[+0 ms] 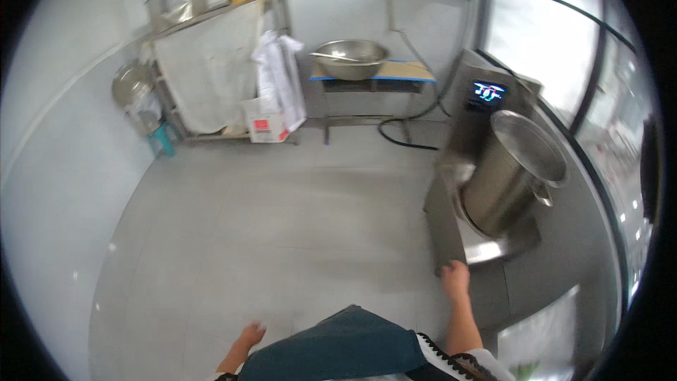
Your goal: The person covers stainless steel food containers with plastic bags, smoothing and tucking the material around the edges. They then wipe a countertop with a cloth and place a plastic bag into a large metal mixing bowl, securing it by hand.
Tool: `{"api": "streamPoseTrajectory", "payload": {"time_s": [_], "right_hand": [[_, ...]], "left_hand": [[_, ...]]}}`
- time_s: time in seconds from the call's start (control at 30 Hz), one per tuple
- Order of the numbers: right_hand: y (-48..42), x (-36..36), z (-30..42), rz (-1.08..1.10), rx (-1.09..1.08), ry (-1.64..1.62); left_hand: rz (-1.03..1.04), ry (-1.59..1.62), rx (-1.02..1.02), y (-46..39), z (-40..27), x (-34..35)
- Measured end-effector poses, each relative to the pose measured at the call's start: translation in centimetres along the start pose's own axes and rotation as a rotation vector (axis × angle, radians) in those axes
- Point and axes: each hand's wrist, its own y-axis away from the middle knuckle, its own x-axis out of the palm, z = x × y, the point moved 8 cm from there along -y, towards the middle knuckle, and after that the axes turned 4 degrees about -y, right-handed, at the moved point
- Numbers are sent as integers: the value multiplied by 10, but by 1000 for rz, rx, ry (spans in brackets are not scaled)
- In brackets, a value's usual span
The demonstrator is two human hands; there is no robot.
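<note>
At the bottom left, my left hand (253, 333) hangs over the tiled floor, blurred, with no object visible in it. My right hand (456, 278) overlaps the front corner of a stainless steel cooker (441, 227); whether they touch is unclear. A tall steel stockpot (497, 185) stands on this cooker, with a loop handle on its near side. Behind the pot, a lit display (487, 92) glows on the cooker's upright panel. I wear a dark blue-green apron (338, 346).
A large steel bowl (351, 61) sits on a low table (407, 71) by the back wall. Near it, a black hose (391, 137) curls over the floor. A cloth-covered rack (211, 74) stands at back left, beside a teal stool (165, 140). Windows (545, 26) line the right.
</note>
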Motion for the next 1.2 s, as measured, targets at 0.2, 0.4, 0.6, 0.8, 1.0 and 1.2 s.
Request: {"api": "streamPoseTrajectory", "payload": {"time_s": [0.2,0.4,0.6,0.8,1.0,1.2], "right_hand": [[-149,207,271,259,-788,63],[-249,327,416,530,-859,338],[-360,400,490,878,-712,280],[-557,482,551,637,-479,357],[-725,564,855,411,-750,-167],[-797,544,1145,-58,-1098,-459]], "left_hand": [[412,170,-610,-40,64,4],[426,201,-661,-225,90,-53],[-388,10,67,-591,29,-242],[-406,317,358,-779,-199,-529],[-167,444,79,-881,-150,-582],[-166,487,-137,-986,-69,-630]]}}
